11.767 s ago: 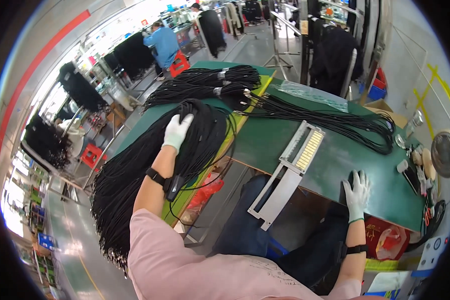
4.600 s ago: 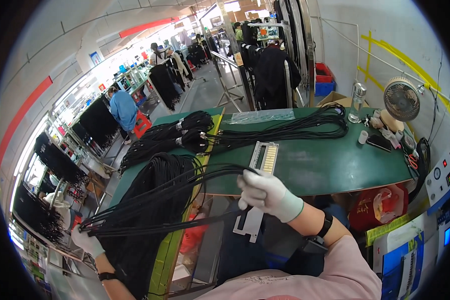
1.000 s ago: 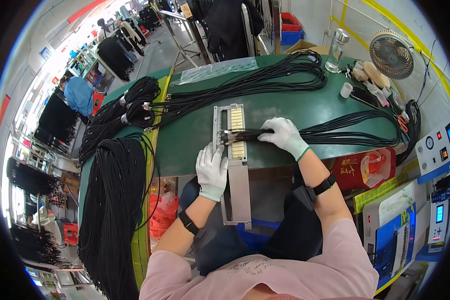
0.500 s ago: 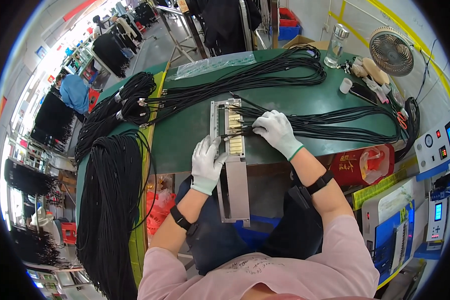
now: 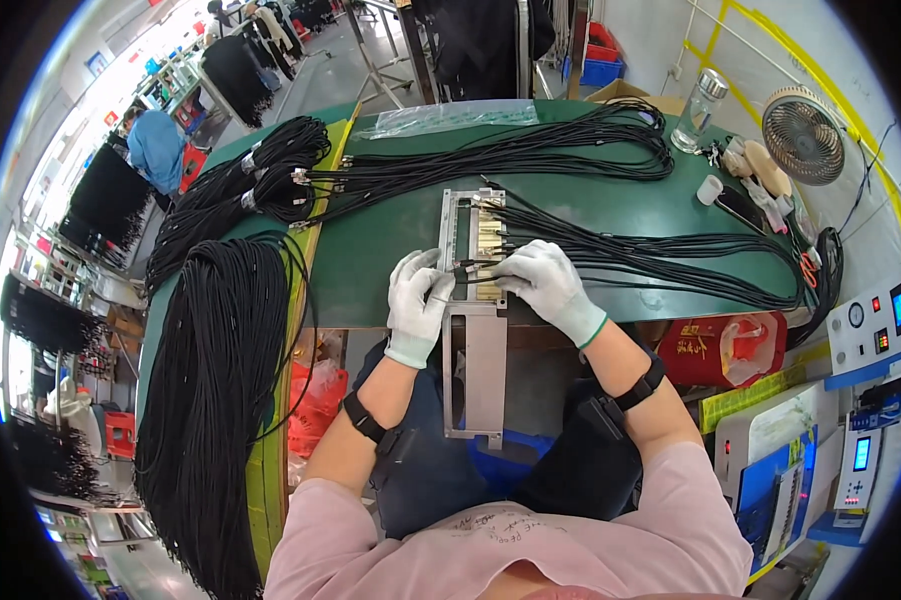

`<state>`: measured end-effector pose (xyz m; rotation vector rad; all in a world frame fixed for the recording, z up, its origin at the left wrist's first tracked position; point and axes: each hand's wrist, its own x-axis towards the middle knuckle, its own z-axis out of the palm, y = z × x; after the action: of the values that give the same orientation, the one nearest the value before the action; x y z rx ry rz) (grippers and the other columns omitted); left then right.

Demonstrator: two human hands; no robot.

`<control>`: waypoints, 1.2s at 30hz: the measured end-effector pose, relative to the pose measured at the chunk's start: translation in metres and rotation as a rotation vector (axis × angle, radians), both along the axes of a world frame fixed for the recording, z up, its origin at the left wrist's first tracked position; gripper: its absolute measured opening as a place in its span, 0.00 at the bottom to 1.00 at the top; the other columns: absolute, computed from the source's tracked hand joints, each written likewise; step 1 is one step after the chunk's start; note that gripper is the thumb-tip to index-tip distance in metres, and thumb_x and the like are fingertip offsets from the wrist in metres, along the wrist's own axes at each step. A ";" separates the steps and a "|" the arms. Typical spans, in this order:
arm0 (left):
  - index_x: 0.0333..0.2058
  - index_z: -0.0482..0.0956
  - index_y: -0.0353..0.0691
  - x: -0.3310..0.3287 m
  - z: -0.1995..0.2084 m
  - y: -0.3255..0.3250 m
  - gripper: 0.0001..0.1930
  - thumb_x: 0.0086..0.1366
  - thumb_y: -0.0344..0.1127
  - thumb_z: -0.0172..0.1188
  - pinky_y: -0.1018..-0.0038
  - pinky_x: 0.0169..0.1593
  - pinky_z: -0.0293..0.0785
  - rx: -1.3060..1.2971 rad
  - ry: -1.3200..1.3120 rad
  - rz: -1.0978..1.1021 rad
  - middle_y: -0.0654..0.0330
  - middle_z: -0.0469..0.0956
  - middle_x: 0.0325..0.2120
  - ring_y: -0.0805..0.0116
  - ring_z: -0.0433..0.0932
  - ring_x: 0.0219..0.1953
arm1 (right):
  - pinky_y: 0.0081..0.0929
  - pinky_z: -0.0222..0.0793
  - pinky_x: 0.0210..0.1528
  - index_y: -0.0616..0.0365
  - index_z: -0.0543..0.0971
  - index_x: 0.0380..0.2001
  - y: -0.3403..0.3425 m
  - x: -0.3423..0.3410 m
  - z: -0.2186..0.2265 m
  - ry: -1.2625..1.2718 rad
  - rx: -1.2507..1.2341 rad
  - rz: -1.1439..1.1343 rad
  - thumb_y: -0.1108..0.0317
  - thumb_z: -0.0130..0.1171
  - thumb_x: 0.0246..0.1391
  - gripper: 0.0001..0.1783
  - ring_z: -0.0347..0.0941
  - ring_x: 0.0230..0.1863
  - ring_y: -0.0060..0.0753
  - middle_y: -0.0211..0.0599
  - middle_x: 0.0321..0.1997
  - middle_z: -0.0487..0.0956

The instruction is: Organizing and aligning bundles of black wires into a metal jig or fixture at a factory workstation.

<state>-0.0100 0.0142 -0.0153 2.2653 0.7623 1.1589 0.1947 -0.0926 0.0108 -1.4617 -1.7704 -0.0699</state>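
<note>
A narrow metal fixture [image 5: 487, 360] extends over the table's front edge toward my lap, with a row of brass-coloured slots [image 5: 488, 235] on its upper part. Black cables [image 5: 660, 250] run from these slots to the right and loop back. My right hand [image 5: 552, 287], in a white glove, pinches a black cable at the slots' right side. At the fixture's left edge, my gloved left hand [image 5: 416, 308] has its fingers curled toward the thumb beside a cable end; what lies between the fingertips is too small to make out.
Thick black cable bundles [image 5: 225, 370] hang over the table's left side by a yellow strip [image 5: 305, 270]. More cables [image 5: 530, 150] lie across the back. A glass bottle [image 5: 700, 110], fan [image 5: 802, 135] and scissors [image 5: 808, 268] are at right, above a red bag [image 5: 705, 350].
My right hand has moved down along the fixture, closer to its lower slots. My left hand's fingers have curled in more. The whole view has shifted slightly.
</note>
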 end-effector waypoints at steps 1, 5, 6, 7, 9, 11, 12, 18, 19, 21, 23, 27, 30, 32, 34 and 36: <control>0.30 0.81 0.37 0.000 0.000 0.000 0.12 0.60 0.41 0.61 0.58 0.58 0.63 -0.044 -0.024 -0.013 0.48 0.77 0.47 0.47 0.67 0.57 | 0.34 0.68 0.40 0.54 0.82 0.29 0.000 -0.002 0.000 0.013 -0.047 0.005 0.68 0.66 0.43 0.07 0.74 0.34 0.40 0.33 0.28 0.80; 0.30 0.82 0.37 -0.006 0.004 -0.003 0.10 0.60 0.38 0.60 0.59 0.57 0.65 0.008 0.014 0.015 0.49 0.79 0.44 0.48 0.70 0.54 | 0.34 0.68 0.41 0.54 0.81 0.29 -0.003 0.000 -0.002 0.035 -0.142 0.016 0.67 0.66 0.43 0.07 0.74 0.34 0.39 0.32 0.28 0.79; 0.30 0.82 0.37 -0.006 0.005 -0.003 0.10 0.60 0.38 0.60 0.59 0.57 0.65 0.004 0.017 0.015 0.49 0.79 0.44 0.48 0.70 0.54 | 0.34 0.68 0.41 0.54 0.81 0.28 -0.004 0.003 -0.002 0.028 -0.142 0.018 0.67 0.66 0.43 0.07 0.73 0.34 0.39 0.32 0.28 0.79; 0.32 0.82 0.37 -0.007 0.006 -0.002 0.09 0.61 0.37 0.59 0.61 0.57 0.65 0.010 0.033 0.021 0.50 0.79 0.44 0.50 0.71 0.54 | 0.34 0.67 0.41 0.53 0.81 0.28 -0.005 0.005 -0.002 0.020 -0.142 0.019 0.67 0.66 0.43 0.07 0.73 0.34 0.38 0.31 0.28 0.79; 0.35 0.81 0.38 -0.008 0.006 0.000 0.08 0.64 0.35 0.57 0.64 0.57 0.67 0.024 0.066 0.030 0.52 0.79 0.44 0.54 0.72 0.53 | 0.33 0.67 0.41 0.53 0.81 0.27 -0.009 0.007 0.001 -0.005 -0.141 -0.004 0.67 0.67 0.43 0.07 0.73 0.35 0.37 0.31 0.28 0.78; 0.35 0.81 0.38 -0.009 0.005 0.002 0.08 0.64 0.34 0.57 0.65 0.57 0.67 -0.006 0.070 0.041 0.53 0.79 0.44 0.55 0.73 0.52 | 0.33 0.66 0.41 0.52 0.80 0.26 -0.012 0.009 0.006 -0.061 -0.132 -0.050 0.66 0.67 0.42 0.07 0.72 0.35 0.36 0.29 0.27 0.77; 0.36 0.81 0.38 -0.009 0.004 0.002 0.08 0.64 0.34 0.56 0.65 0.56 0.67 -0.033 0.069 0.053 0.53 0.79 0.43 0.56 0.74 0.51 | 0.33 0.66 0.41 0.52 0.80 0.26 -0.013 0.008 0.007 -0.058 -0.134 -0.051 0.66 0.67 0.42 0.07 0.72 0.35 0.36 0.29 0.27 0.77; 0.37 0.81 0.38 -0.008 -0.001 0.002 0.08 0.65 0.33 0.55 0.66 0.56 0.68 -0.103 0.052 0.078 0.54 0.80 0.41 0.57 0.75 0.49 | 0.32 0.64 0.42 0.51 0.80 0.25 -0.014 0.006 0.009 -0.107 -0.130 -0.062 0.67 0.68 0.40 0.07 0.71 0.35 0.35 0.28 0.27 0.76; 0.37 0.82 0.38 -0.008 -0.001 0.001 0.08 0.65 0.33 0.55 0.66 0.56 0.68 -0.116 0.047 0.075 0.54 0.80 0.42 0.57 0.75 0.50 | 0.32 0.64 0.42 0.51 0.80 0.25 -0.015 0.006 0.009 -0.120 -0.141 -0.060 0.67 0.68 0.40 0.07 0.71 0.36 0.35 0.28 0.27 0.76; 0.37 0.82 0.39 -0.008 -0.001 -0.001 0.08 0.66 0.34 0.54 0.67 0.56 0.68 -0.141 0.037 0.070 0.54 0.79 0.44 0.57 0.75 0.51 | 0.32 0.64 0.42 0.51 0.80 0.25 -0.015 0.006 0.006 -0.128 -0.137 -0.062 0.67 0.68 0.40 0.07 0.71 0.36 0.35 0.27 0.27 0.76; 0.38 0.82 0.40 -0.006 -0.002 -0.004 0.09 0.64 0.36 0.56 0.64 0.56 0.68 -0.104 0.037 0.038 0.52 0.79 0.45 0.53 0.74 0.51 | 0.32 0.64 0.41 0.51 0.80 0.25 -0.014 0.005 0.003 -0.144 -0.129 -0.064 0.66 0.68 0.40 0.07 0.71 0.36 0.34 0.27 0.27 0.76; 0.39 0.83 0.44 0.002 0.011 -0.018 0.12 0.60 0.41 0.60 0.57 0.58 0.65 0.076 0.106 -0.052 0.46 0.76 0.48 0.45 0.71 0.53 | 0.32 0.65 0.42 0.51 0.81 0.26 -0.014 0.002 0.003 -0.138 -0.128 -0.069 0.66 0.68 0.41 0.07 0.71 0.36 0.35 0.27 0.27 0.76; 0.38 0.85 0.48 0.003 0.018 -0.023 0.12 0.58 0.45 0.62 0.53 0.60 0.62 0.295 0.244 -0.097 0.43 0.73 0.51 0.40 0.67 0.56 | 0.33 0.65 0.42 0.51 0.81 0.27 -0.009 -0.004 0.000 -0.182 -0.184 -0.085 0.65 0.67 0.41 0.07 0.71 0.36 0.35 0.27 0.27 0.76; 0.36 0.86 0.50 -0.001 0.016 -0.019 0.13 0.55 0.48 0.64 0.51 0.61 0.60 0.337 0.280 -0.114 0.42 0.72 0.53 0.38 0.66 0.57 | 0.33 0.65 0.42 0.51 0.81 0.27 -0.006 -0.006 0.000 -0.202 -0.211 -0.102 0.65 0.67 0.41 0.08 0.71 0.37 0.35 0.27 0.27 0.76; 0.35 0.87 0.50 -0.001 0.017 -0.015 0.14 0.53 0.49 0.65 0.50 0.61 0.59 0.363 0.290 -0.141 0.41 0.71 0.54 0.36 0.65 0.57 | 0.35 0.66 0.42 0.51 0.81 0.27 -0.004 -0.001 0.001 -0.143 -0.063 -0.175 0.64 0.67 0.39 0.09 0.72 0.38 0.36 0.29 0.28 0.77; 0.32 0.87 0.49 0.008 0.018 -0.016 0.13 0.52 0.48 0.67 0.51 0.62 0.58 0.321 0.311 -0.138 0.40 0.71 0.54 0.37 0.65 0.57 | 0.37 0.67 0.41 0.51 0.81 0.27 -0.006 0.015 0.003 -0.148 -0.024 -0.272 0.63 0.68 0.37 0.10 0.73 0.38 0.38 0.31 0.28 0.77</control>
<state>-0.0018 -0.0022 0.0032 2.7617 0.5479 0.9295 0.2092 -0.0985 0.0141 -1.7456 -1.6811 -0.3050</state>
